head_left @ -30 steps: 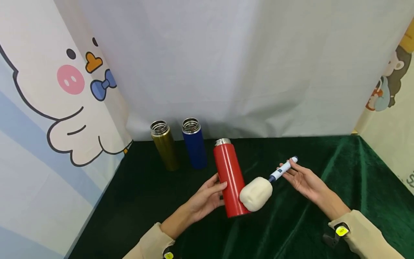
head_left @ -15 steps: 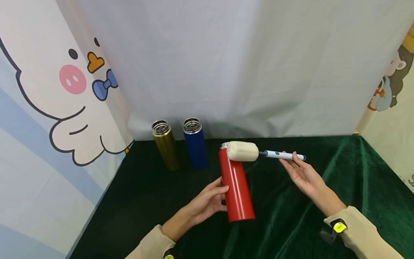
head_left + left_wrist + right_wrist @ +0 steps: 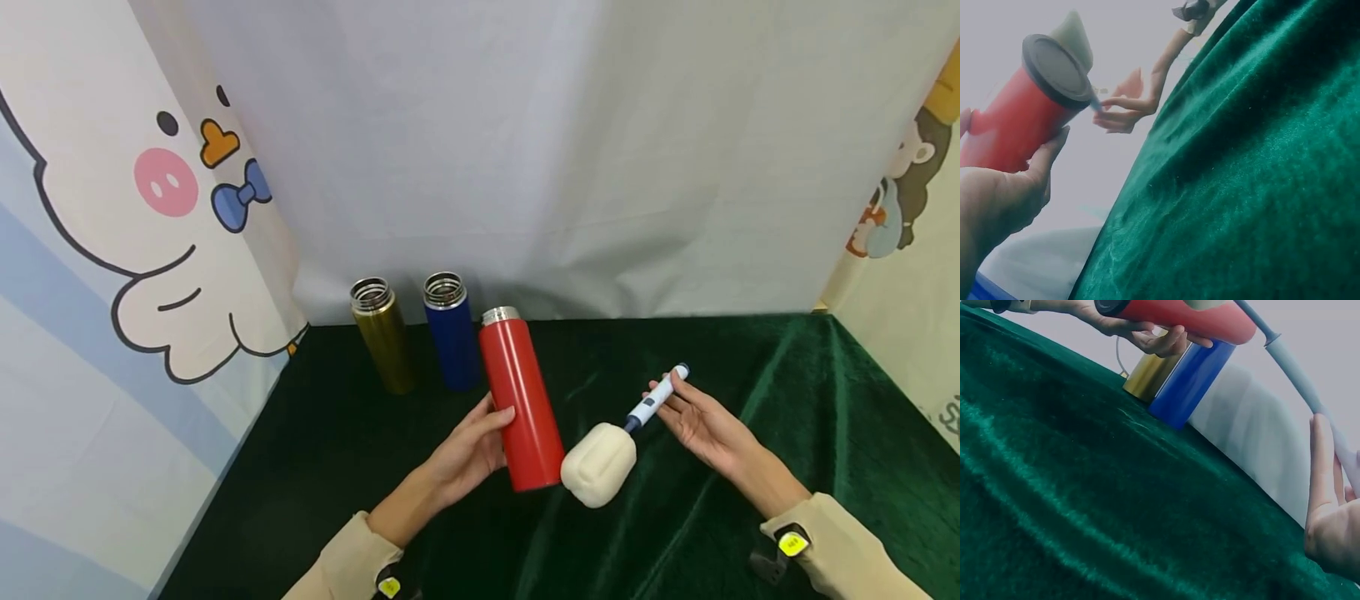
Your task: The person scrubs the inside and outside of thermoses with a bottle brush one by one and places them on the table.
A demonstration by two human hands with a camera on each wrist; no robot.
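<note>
My left hand (image 3: 468,454) grips a red thermos bottle (image 3: 521,408) around its lower half, thumb across the front. The bottle leans a little, steel mouth up and to the left, and it is held clear of the table; its dark base (image 3: 1057,70) shows in the left wrist view. My right hand (image 3: 701,421) pinches the pale blue handle (image 3: 658,396) of a sponge bottle brush between thumb and fingers. The brush's cream sponge head (image 3: 598,464) points down and left, right beside the bottle's lower end.
A gold bottle (image 3: 384,346) and a blue bottle (image 3: 452,342) stand uncapped side by side at the back left of the table. Dark green velvet (image 3: 780,383) covers the table. A white curtain (image 3: 570,167) hangs along its far edge, and a printed cartoon sheet (image 3: 172,275) is on the left.
The sponge head went up to the bottle's neck, then swung back down to its lower end. The red bottle has shifted slightly left and up in my left hand.
</note>
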